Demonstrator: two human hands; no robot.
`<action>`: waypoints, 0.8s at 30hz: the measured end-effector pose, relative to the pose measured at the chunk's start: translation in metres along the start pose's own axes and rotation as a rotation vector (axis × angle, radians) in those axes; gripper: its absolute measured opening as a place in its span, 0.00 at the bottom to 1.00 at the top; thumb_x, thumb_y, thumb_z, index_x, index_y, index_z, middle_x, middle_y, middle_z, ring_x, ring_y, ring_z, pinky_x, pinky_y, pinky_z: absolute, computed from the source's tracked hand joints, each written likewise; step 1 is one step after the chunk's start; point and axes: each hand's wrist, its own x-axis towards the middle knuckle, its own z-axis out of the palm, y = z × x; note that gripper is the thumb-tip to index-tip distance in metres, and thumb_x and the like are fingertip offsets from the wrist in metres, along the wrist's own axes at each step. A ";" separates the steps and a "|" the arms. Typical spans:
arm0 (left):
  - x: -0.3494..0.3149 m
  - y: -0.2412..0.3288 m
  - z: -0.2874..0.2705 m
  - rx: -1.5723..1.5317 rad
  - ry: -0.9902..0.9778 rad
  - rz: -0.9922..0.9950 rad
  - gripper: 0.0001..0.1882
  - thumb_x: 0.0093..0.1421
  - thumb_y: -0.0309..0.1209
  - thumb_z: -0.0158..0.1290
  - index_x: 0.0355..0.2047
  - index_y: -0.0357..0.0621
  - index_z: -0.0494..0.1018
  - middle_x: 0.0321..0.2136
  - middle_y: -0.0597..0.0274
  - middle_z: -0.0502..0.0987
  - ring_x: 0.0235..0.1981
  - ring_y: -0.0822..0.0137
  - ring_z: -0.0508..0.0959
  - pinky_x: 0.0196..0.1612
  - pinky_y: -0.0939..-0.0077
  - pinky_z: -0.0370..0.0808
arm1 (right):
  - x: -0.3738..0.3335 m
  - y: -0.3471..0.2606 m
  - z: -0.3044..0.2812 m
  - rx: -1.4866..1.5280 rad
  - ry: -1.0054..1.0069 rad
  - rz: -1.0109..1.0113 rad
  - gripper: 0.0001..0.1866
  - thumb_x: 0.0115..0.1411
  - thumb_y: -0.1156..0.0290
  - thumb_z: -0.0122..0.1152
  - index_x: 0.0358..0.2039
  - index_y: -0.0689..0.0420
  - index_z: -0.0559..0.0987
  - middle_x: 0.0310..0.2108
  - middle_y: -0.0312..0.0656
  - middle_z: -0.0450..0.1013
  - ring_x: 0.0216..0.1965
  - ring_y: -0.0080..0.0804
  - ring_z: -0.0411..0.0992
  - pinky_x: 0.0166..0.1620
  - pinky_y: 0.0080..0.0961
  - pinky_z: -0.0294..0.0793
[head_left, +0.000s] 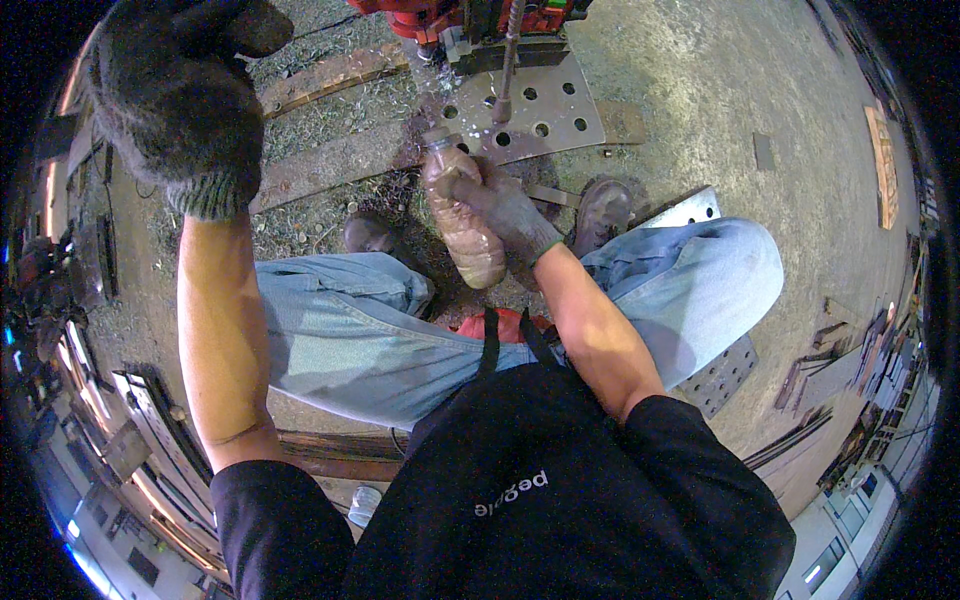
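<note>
My right hand (505,210), in a dirty grey glove, is wrapped round a clear plastic bottle (467,235) of murky brown content. The bottle tilts, its neck toward a metal plate (520,145) with several round holes. Over that plate stands a red and black drilling machine (500,35), only partly in view. A long drill bit (509,65) reaches down to the plate's surface. High at the upper left, my gloved left hand (185,110) is raised with its fingers curled. The frame's edge and the glove hide whatever it may hold.
Metal shavings (310,215) cover the floor round wooden boards (330,165). My boots (605,210) flank the work area. Another perforated plate (725,375) lies at my right. Long metal pieces (160,420) lie at the left, and scrap pieces (830,360) at the far right.
</note>
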 end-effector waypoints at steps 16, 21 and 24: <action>0.002 0.025 0.013 -0.206 0.012 -0.069 0.22 0.72 0.41 0.38 0.33 0.37 0.74 0.26 0.58 0.76 0.16 0.71 0.71 0.20 0.77 0.70 | 0.022 0.035 0.002 0.327 0.019 0.139 0.31 0.61 0.39 0.60 0.47 0.56 0.79 0.35 0.35 0.77 0.32 0.22 0.71 0.34 0.23 0.73; 0.001 0.024 0.011 -0.174 0.035 -0.077 0.22 0.72 0.42 0.39 0.33 0.36 0.75 0.24 0.59 0.76 0.15 0.71 0.71 0.19 0.78 0.69 | 0.029 0.047 -0.001 0.281 -0.077 0.249 0.33 0.65 0.39 0.52 0.55 0.54 0.75 0.51 0.40 0.75 0.50 0.35 0.72 0.52 0.31 0.71; 0.002 0.024 0.008 -0.252 0.019 -0.098 0.21 0.71 0.42 0.41 0.34 0.37 0.75 0.24 0.60 0.76 0.14 0.73 0.71 0.19 0.79 0.69 | 0.028 0.049 -0.002 0.303 -0.073 0.249 0.32 0.64 0.39 0.53 0.55 0.54 0.75 0.50 0.39 0.75 0.49 0.34 0.72 0.51 0.32 0.71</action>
